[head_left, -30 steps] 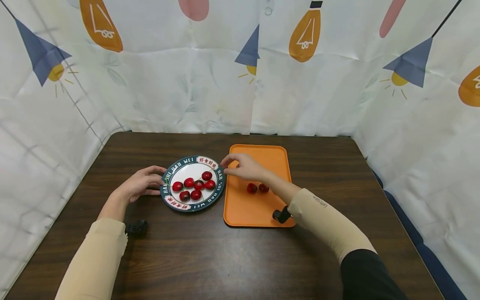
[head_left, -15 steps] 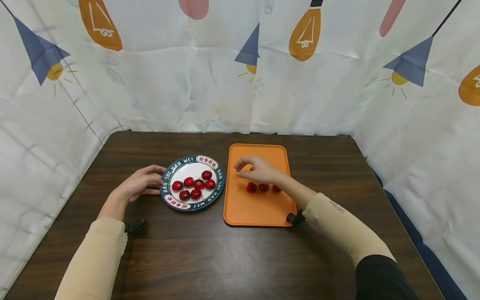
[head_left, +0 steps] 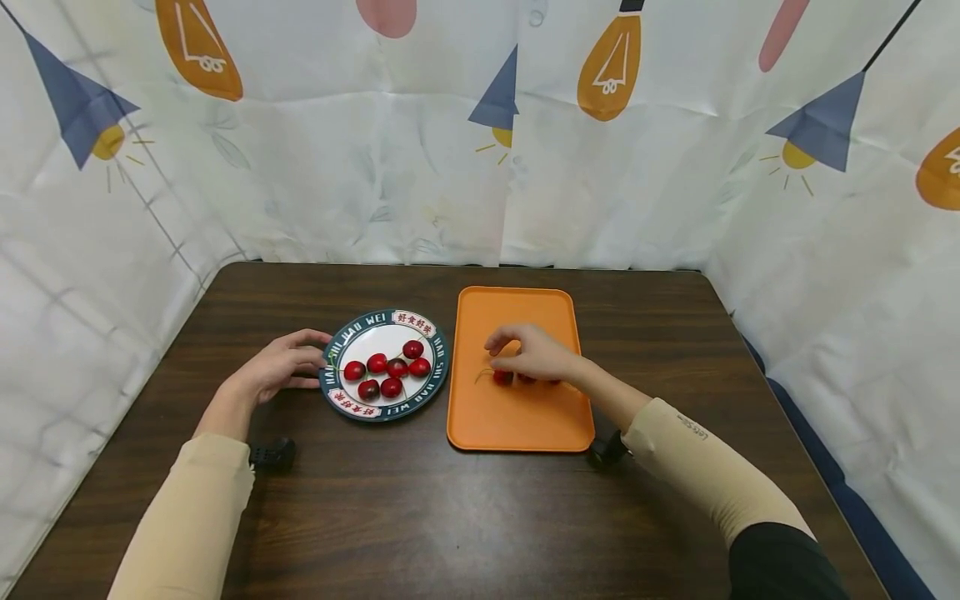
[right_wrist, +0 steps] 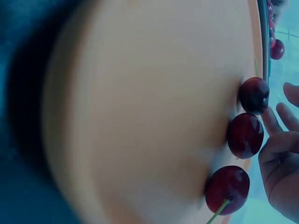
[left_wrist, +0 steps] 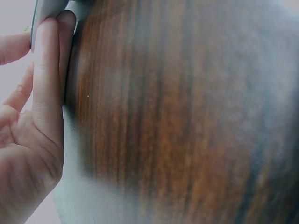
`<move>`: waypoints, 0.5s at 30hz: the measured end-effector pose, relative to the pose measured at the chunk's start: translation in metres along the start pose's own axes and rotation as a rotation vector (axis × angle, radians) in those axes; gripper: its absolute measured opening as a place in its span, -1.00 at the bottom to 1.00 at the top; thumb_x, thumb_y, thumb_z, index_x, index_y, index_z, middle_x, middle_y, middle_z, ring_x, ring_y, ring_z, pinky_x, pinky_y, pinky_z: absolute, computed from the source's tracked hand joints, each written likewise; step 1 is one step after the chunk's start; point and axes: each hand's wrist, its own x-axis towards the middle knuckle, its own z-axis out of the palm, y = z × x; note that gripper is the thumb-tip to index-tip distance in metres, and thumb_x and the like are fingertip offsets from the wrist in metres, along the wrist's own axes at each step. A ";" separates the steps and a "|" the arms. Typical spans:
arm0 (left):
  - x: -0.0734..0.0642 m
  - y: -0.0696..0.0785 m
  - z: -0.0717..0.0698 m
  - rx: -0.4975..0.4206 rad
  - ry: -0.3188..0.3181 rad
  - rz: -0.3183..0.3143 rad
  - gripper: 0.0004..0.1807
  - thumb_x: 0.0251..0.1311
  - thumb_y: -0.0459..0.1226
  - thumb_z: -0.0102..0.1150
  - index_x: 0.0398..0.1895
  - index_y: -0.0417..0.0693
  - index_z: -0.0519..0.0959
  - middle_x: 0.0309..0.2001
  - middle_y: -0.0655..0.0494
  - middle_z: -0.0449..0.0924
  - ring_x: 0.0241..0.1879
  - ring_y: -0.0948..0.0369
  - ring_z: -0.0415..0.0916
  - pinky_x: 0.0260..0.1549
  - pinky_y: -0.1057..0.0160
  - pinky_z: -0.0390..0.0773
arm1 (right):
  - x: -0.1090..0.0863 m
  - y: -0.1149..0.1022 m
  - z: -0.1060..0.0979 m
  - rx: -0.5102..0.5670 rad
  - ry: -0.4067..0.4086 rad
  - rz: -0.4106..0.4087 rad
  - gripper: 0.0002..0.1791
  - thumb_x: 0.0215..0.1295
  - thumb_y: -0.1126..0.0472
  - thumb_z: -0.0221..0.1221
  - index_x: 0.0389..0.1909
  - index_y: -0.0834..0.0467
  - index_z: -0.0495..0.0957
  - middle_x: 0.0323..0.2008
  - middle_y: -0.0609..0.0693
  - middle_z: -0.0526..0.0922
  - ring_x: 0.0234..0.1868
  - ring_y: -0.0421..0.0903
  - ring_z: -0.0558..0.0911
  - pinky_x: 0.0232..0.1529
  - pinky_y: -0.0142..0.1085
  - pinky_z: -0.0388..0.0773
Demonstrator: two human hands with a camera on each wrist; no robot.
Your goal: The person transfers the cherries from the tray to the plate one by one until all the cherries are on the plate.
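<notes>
Three cherries (right_wrist: 245, 136) lay in a row on the orange tray (head_left: 517, 429), a little right of the scene's middle; the leftmost had a thin stem pointing left. Just over them hung the right hand (head_left: 534, 353), its fingers loosely bent and its thumb apart from them, with nothing in its grasp. I couldn't tell whether a fingertip brushed the fruit.

To the left of the tray, near but not touching it, stood a round plate (head_left: 435, 392) with a white middle and a dark teal rim, lettered all the way round. Seven more cherries (head_left: 397, 368) sat on the white part, grouped close together. The left hand (head_left: 279, 367) was at the plate's left rim, fingers only slightly bent, lightly holding the edge between them, one above and one below.

Both wrists wore small black devices (head_left: 273, 455), and the sleeves (head_left: 183, 525) were beige, the right one dark higher up. All this rested on a dark wood-grain table (head_left: 420, 533). Beyond its far edge hung a pale curtain (head_left: 315, 167) printed with orange bulbs and blue lampshades.
</notes>
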 end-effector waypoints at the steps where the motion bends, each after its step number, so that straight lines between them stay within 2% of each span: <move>1: 0.000 0.000 0.000 0.001 0.001 0.001 -0.37 0.49 -0.29 0.03 0.54 -0.20 0.14 0.23 -0.29 0.33 -0.06 0.10 0.56 -0.05 0.11 0.70 | 0.000 0.002 0.000 0.000 0.002 0.002 -0.66 0.37 0.19 0.34 0.10 0.21 0.61 -0.06 0.00 0.64 -0.56 0.12 0.63 -0.49 -0.19 0.64; 7: -0.001 0.000 0.001 0.002 0.001 0.002 -0.37 0.49 -0.29 0.03 0.54 -0.21 0.14 0.22 -0.29 0.33 -0.07 0.10 0.56 -0.05 0.12 0.70 | -0.004 0.004 0.002 -0.044 0.007 0.024 -0.67 0.32 0.19 0.38 0.05 0.19 0.62 -0.09 0.00 0.64 -0.54 -0.02 0.62 -0.44 -0.24 0.63; 11: 0.000 -0.001 0.000 0.006 0.005 0.001 -0.38 0.50 -0.30 0.02 0.54 -0.21 0.13 0.22 -0.29 0.33 -0.07 0.10 0.56 -0.05 0.12 0.70 | -0.006 0.003 0.002 -0.090 0.002 0.032 -0.65 0.28 0.18 0.42 0.03 0.17 0.63 -0.09 -0.02 0.65 -0.51 -0.04 0.61 -0.36 -0.24 0.62; 15: 0.000 -0.001 0.000 0.010 0.010 0.003 -0.38 0.50 -0.30 0.01 0.54 -0.23 0.13 0.22 -0.29 0.32 -0.07 0.10 0.55 -0.05 0.12 0.70 | -0.006 0.004 0.001 -0.133 -0.004 0.015 -0.65 0.24 0.18 0.45 0.01 0.15 0.64 -0.10 -0.07 0.66 -0.28 -0.04 0.60 -0.21 -0.25 0.60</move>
